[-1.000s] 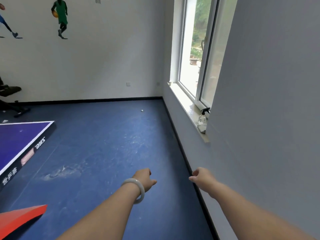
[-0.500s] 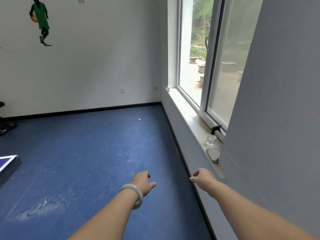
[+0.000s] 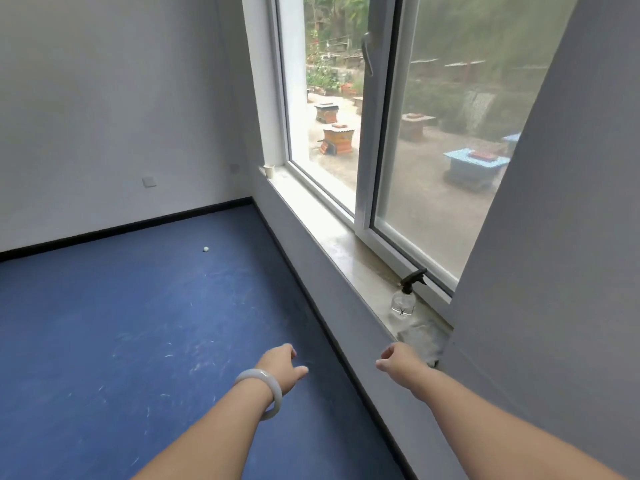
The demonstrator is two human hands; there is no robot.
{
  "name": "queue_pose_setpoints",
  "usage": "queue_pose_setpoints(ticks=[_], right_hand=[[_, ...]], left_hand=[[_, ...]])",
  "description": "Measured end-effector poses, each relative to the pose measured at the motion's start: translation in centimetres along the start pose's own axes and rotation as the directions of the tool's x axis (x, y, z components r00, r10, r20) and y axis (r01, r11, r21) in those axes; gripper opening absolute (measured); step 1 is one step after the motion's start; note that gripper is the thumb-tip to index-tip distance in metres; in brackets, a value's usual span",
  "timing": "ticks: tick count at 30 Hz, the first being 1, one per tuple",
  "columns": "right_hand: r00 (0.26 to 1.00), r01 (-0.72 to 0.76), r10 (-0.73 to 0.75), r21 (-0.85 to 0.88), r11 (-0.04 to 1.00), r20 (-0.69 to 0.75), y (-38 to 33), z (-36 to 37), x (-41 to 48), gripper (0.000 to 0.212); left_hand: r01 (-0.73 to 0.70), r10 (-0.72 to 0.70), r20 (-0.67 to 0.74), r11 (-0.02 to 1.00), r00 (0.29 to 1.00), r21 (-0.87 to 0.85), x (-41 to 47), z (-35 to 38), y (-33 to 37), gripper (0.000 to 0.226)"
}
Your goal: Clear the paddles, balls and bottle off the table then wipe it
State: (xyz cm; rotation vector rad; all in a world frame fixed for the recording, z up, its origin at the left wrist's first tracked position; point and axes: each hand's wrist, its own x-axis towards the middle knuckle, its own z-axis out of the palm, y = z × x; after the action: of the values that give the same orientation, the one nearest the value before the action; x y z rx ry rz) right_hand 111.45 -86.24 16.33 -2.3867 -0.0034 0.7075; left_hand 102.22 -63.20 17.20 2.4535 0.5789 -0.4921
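Note:
A clear spray bottle [image 3: 404, 299] with a black trigger head stands on the window sill [image 3: 332, 233]. A grey cloth [image 3: 421, 337] lies on the sill just in front of the bottle. My right hand [image 3: 398, 360] hangs loosely curled and empty below the sill's edge, a short way from the cloth. My left hand [image 3: 282, 367], with a white bangle on the wrist, is held out over the blue floor and holds nothing. A small white ball [image 3: 206, 249] lies on the floor near the far wall. The table is out of view.
A small white cup [image 3: 269, 170] stands at the sill's far end. The window [image 3: 374, 140] has a sliding pane with a handle. A grey wall [image 3: 554, 271] juts out on the right. Blue floor [image 3: 121, 323] stretches to the left.
My view has swung right and closer to the window, so the table's corner has left the frame. Both hands stay empty, and my right hand is now nearer the cloth.

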Motion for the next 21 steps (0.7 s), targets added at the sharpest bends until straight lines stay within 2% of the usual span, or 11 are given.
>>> queue_pose_setpoints(ticks=[7,10,11,13,16,18,21], right_hand=[[0.978,-0.180,0.194,0.159,0.971,-0.079,-1.7,-1.0,6.0,0.023],[0.961,-0.238,0.257,0.171,0.956,-0.098,-1.1,-1.6,8.0,0.011],[0.957,-0.249,0.270,0.179,0.952,-0.103,-0.9,-1.9,8.9,0.009],[0.949,-0.274,0.299,0.209,0.939,-0.100,-0.2,-2.5,11.1,0.019],[0.941,-0.281,0.316,0.240,0.929,-0.121,0.7,-3.7,14.1,0.005],[0.934,-0.286,0.329,0.257,0.923,-0.139,1.6,-4.0,15.7,0.013],[0.910,-0.326,0.380,0.284,0.902,-0.165,3.1,-3.9,17.3,0.010]], left_hand=[[-0.157,0.144,0.131,0.983,0.981,0.093,11.3,-3.6,3.5,0.044],[-0.210,0.189,0.186,0.973,0.964,0.100,14.8,-3.4,5.8,0.045],[-0.225,0.202,0.198,0.969,0.959,0.101,15.9,-3.4,6.7,0.045],[-0.255,0.227,0.216,0.960,0.950,0.112,18.2,-3.3,8.3,0.046],[-0.273,0.237,0.230,0.952,0.944,0.140,21.3,-3.0,10.4,0.047],[-0.289,0.244,0.243,0.942,0.939,0.169,23.3,-2.6,11.6,0.046],[-0.310,0.252,0.279,0.932,0.927,0.190,25.9,-1.0,13.2,0.047]])
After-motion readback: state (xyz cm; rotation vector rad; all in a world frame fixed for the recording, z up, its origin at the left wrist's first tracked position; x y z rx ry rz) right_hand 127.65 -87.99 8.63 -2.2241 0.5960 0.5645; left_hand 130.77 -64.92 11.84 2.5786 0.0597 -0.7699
